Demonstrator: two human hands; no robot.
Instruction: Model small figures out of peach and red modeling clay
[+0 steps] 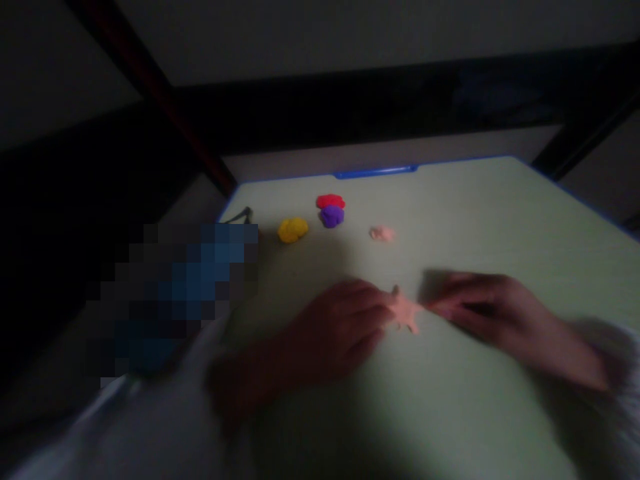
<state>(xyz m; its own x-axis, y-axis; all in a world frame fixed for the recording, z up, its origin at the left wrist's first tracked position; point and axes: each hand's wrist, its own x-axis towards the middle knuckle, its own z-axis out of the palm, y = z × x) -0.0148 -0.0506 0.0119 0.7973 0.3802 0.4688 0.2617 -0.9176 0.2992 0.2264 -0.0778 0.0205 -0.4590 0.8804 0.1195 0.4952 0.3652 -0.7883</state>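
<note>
A flat, pale orange piece of modelling clay point(404, 312), shaped like a star with several points, lies on the pale tabletop between my hands. My left hand point(350, 323) holds its left edge, with the fingers bent together and covering that side. From the right, my right hand point(480, 307) has thumb and fingers pinched at the tip of one point. Dim light and blur hide the exact contact of the fingertips. A small, uneven lump of the same pale orange clay point(383, 233) rests farther back.
Toward the back left of the table point(465, 207) sit a yellow clay lump point(293, 230), a purple lump point(332, 216) and a red lump point(331, 201), the last two touching. A blue strip point(375, 173) runs along the far edge. Something blue and pixelated point(200, 273) is at the left.
</note>
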